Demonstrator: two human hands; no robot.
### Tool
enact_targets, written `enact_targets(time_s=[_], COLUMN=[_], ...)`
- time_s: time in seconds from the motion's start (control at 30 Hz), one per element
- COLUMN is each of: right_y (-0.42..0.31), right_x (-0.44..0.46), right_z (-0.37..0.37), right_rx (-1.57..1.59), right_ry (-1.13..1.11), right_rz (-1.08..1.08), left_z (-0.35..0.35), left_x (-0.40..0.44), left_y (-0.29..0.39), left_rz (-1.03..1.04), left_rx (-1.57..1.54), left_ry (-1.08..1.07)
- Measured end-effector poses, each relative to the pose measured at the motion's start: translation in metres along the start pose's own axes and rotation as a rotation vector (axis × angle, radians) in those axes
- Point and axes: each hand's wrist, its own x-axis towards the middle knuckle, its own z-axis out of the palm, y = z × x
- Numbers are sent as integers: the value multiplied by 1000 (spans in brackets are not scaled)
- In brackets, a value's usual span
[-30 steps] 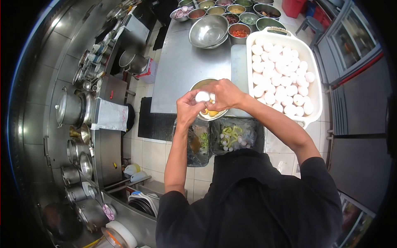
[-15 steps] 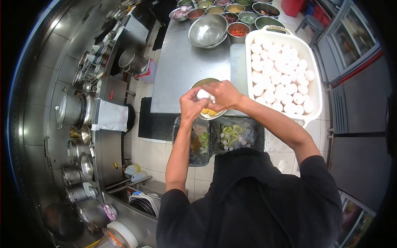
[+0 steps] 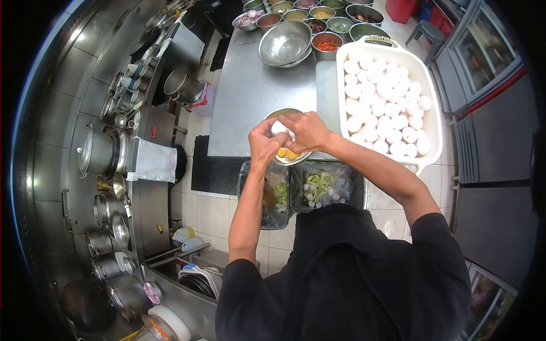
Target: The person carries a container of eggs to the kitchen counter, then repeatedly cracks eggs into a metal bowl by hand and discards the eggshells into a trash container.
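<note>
A metal bowl (image 3: 282,111) with yellow yolks (image 3: 287,153) in it stands near the edge of the steel table. Above it, my left hand (image 3: 263,139) grips a white egg (image 3: 279,128) between its fingers. My right hand (image 3: 307,131) is closed on the other side of the same egg, its fingertips touching the shell. Part of the egg is hidden by the fingers, and I cannot tell whether the shell is cracked. To the right, a white tub (image 3: 437,113) holds several white eggs (image 3: 384,108).
Large empty bowls (image 3: 285,43) stand further back on the steel table (image 3: 244,96), near several small bowls of ingredients, one with chopped red pieces (image 3: 327,45). Two plastic-lined bins (image 3: 325,184) (image 3: 273,196) are below the table's near edge. A stove counter with pots (image 3: 94,149) runs along the left.
Both hands have shifted slightly right and stay over the bowl with the egg between them. The fingers have drawn a little closer around it.
</note>
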Motion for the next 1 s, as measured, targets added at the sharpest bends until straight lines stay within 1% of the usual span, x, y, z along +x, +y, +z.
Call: enact_targets(time_s=[0.1,0.2,0.3,0.43,0.6,0.8,0.9,1.0], right_y=[5,2,8,10,7,7,1,1], right_x=[1,3,2,0,-2,-4,-4,-4], right_z=[-7,-14,-7,-1,1,9,8,9], right_rx=[47,99,101,84,43,-3,-25,-49], right_ry=[-20,-31,-82,-116,-103,-60,-22,-4], right_rz=[5,7,29,39,44,41,35,27], left_z=[-4,-10,-8,-6,0,4,4,5], left_x=[-1,-1,-3,-7,-11,-10,-4,-2], left_y=[-5,-4,-3,-4,4,7,-10,-12], left_rz=[15,-15,-10,-70,-108,-106,-72,-65], left_rx=[-190,-195,-175,-149,-141,-114,15,66], left_ry=[-44,-108,-87,-78,-39,-7,23,40])
